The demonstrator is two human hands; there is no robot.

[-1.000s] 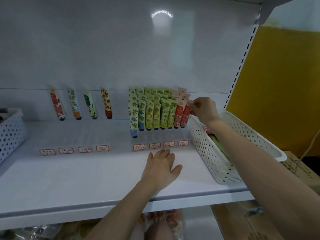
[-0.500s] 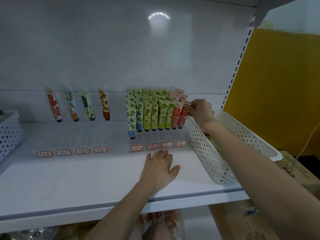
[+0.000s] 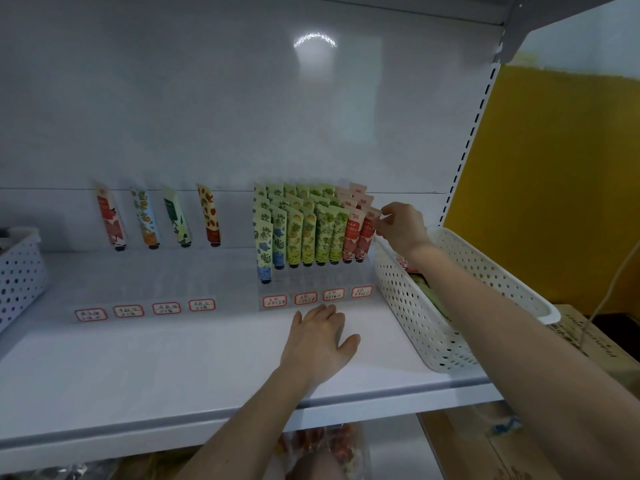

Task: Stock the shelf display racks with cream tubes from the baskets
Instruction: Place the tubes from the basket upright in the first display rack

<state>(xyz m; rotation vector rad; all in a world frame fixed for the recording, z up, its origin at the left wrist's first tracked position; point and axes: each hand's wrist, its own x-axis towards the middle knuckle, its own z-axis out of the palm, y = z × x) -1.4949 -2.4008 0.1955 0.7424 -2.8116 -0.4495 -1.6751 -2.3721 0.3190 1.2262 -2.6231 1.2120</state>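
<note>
A clear display rack on the right of the shelf holds several rows of green, yellow and red cream tubes. My right hand pinches the top of a red cream tube standing at the rack's right end. My left hand rests flat on the shelf just in front of the rack, fingers straight. A white perforated basket to the right of the rack holds more tubes, mostly hidden by my right forearm. The left rack has single tubes at its back.
A second white basket stands at the shelf's left edge. Red-bordered price labels line the racks' fronts. The shelf upright rises at the right, with a yellow wall and cardboard boxes beyond. Bagged goods lie below the shelf.
My right hand has stayed at the red tube at the rack's right end, shifting only slightly. My left hand has not moved on the shelf.
</note>
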